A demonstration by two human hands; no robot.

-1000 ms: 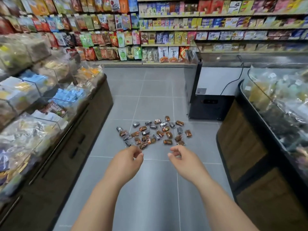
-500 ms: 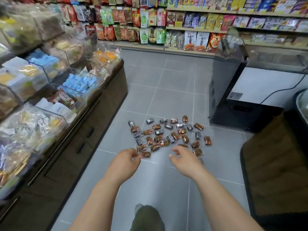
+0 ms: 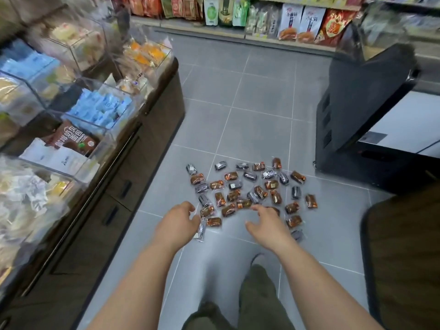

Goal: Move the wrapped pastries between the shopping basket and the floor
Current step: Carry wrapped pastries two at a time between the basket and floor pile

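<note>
Several wrapped pastries (image 3: 247,190), in brown-orange and dark wrappers, lie scattered on the grey tiled floor (image 3: 257,110) ahead of me. My left hand (image 3: 177,222) reaches to the pile's near left edge with its fingers loosely curled. A dark wrapped pastry (image 3: 201,231) lies right at its fingertips, and I see no grip on it. My right hand (image 3: 266,225) hovers over the near middle of the pile, fingers spread and holding nothing. No shopping basket is in view.
A dark display counter (image 3: 133,163) with clear bins of packaged snacks runs along the left. A black and white freezer cabinet (image 3: 371,120) stands at the right, and a dark wooden counter (image 3: 404,258) is close on my right. Snack shelves (image 3: 297,20) line the back. My green trouser leg (image 3: 257,296) shows below.
The view has tilted down and come closer to the pile. Both hands have reached forward to the pile's near edge, and my right hand's fingers have spread.
</note>
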